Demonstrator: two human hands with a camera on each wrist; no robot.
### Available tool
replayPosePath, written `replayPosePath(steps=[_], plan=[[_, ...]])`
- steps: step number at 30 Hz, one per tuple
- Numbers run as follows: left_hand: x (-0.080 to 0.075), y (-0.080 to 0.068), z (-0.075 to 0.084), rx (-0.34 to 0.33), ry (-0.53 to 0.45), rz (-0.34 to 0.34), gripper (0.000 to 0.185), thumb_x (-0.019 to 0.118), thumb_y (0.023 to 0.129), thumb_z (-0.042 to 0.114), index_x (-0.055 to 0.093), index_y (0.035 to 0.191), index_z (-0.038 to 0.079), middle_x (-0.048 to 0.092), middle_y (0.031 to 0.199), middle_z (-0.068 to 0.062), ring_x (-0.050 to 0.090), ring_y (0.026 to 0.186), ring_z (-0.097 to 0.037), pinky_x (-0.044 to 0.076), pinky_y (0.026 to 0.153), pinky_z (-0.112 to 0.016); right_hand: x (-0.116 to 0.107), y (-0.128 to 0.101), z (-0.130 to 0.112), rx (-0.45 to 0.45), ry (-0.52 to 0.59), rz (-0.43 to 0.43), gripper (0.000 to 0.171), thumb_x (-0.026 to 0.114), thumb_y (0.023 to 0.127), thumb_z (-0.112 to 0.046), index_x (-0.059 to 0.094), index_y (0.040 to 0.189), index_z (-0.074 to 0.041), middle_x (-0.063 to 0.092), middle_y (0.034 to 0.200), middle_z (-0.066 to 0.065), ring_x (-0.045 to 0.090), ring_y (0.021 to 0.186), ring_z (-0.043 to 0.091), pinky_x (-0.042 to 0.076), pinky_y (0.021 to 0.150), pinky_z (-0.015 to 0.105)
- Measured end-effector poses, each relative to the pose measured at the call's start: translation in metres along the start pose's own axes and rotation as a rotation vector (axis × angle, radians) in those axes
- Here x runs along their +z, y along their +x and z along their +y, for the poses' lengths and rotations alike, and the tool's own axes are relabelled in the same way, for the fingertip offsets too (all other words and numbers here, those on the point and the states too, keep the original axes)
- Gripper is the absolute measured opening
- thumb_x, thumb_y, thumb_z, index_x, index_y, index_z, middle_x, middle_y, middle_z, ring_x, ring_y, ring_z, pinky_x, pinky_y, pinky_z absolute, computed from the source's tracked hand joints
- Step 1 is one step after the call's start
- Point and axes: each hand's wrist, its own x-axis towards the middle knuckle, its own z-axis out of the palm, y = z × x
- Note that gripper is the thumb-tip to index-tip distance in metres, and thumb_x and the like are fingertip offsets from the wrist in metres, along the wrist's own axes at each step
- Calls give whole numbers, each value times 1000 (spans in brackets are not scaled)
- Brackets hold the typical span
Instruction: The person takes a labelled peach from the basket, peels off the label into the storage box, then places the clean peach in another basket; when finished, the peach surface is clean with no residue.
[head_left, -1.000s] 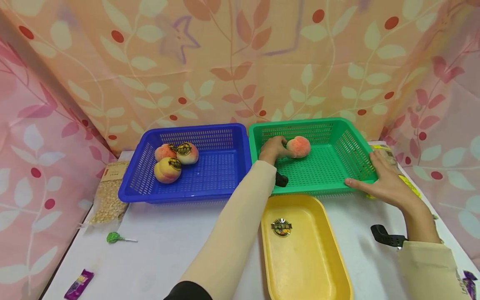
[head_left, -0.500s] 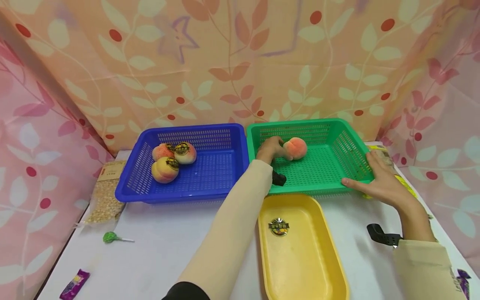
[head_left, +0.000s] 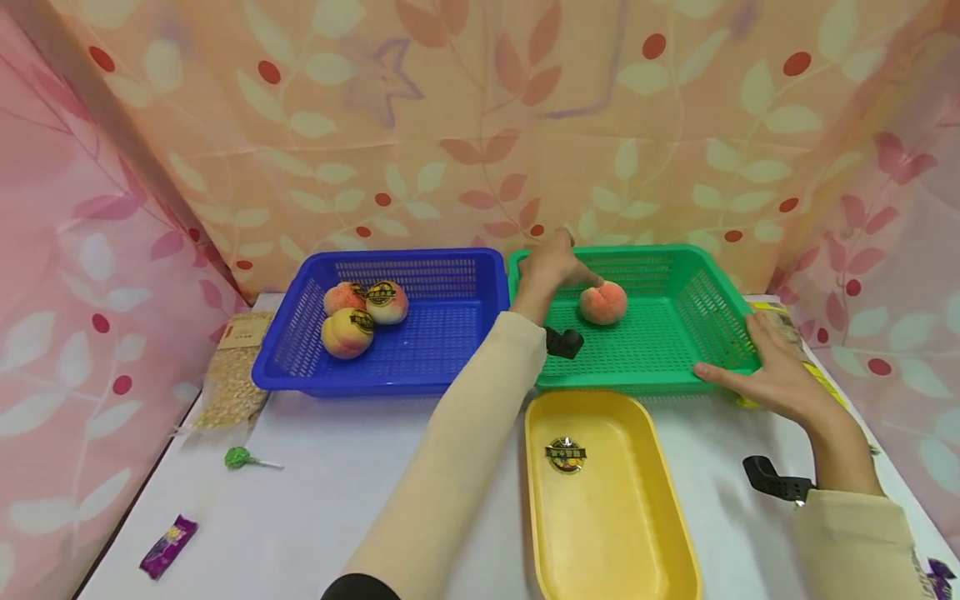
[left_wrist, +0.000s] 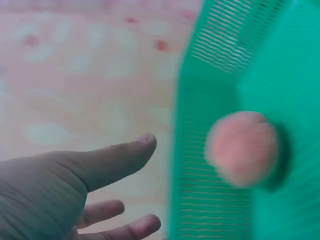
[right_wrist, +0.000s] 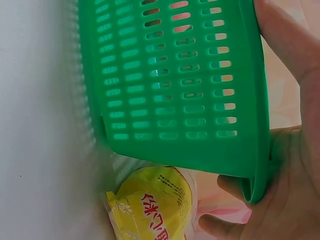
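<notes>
peach blurred; yellow packet cut off below.

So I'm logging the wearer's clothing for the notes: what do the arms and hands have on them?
Both arms wear long cream sleeves, left and right; a dark layer shows near the left elbow. The left hand and right hand are bare, without gloves. A black strap-like mount sits at the right wrist.

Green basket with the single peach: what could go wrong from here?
The fuzzy pink peach lies loose on the floor of the green perforated plastic basket, and the open left hand above it holds nothing; a nudge could roll it away. The right hand holds the basket's corner, so pulling might shift the basket over the yellow snack packet.
</notes>
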Motion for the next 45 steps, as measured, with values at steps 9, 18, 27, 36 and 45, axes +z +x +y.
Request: replayPosePath(steps=[9, 18, 27, 36, 45], plan=[[-63, -59, -27, 323, -178, 45, 60, 75, 88, 46, 53, 140, 25, 61, 138, 2, 57, 123, -13, 43, 105, -40, -13, -3, 11, -9, -65, -4, 118, 62, 93, -57, -18, 157, 0, -27, 163, 28, -20, 149, 57, 2, 111, 81], [-89, -98, -108, 300, -144, 370, 46, 70, 93, 45, 63, 133, 24, 65, 137, 2, 51, 135, -24, 28, 106, -60, -18, 0, 10, -62, -112, 71, 113, 62, 93, -54, -12, 160, 0, -14, 164, 35, -7, 147, 65, 4, 108, 84], [-95, -128, -192, 209, -69, 684, 44, 71, 93, 43, 67, 130, 20, 61, 143, -5, 41, 143, -33, 20, 105, -66, -23, 0, -18, -156, 28, 149, 104, 69, 93, -41, -1, 164, -12, -2, 167, 32, -6, 151, 58, 2, 111, 81], [-92, -149, -264, 64, -30, 748, 53, 67, 94, 46, 61, 140, 20, 54, 152, -8, 37, 148, -38, 14, 109, -72, -20, -8, -58, -219, 66, 141, 87, 73, 94, -34, 23, 163, -17, 19, 166, 30, 14, 150, 59, 14, 110, 80], [-97, -161, -317, 11, -46, 678, 59, 66, 93, 48, 57, 145, 23, 52, 154, -10, 31, 152, -39, 11, 112, -70, -11, -10, -94, -326, 90, 133, 83, 80, 89, -29, 35, 159, -22, 32, 162, 25, 18, 152, 52, 19, 109, 78]])
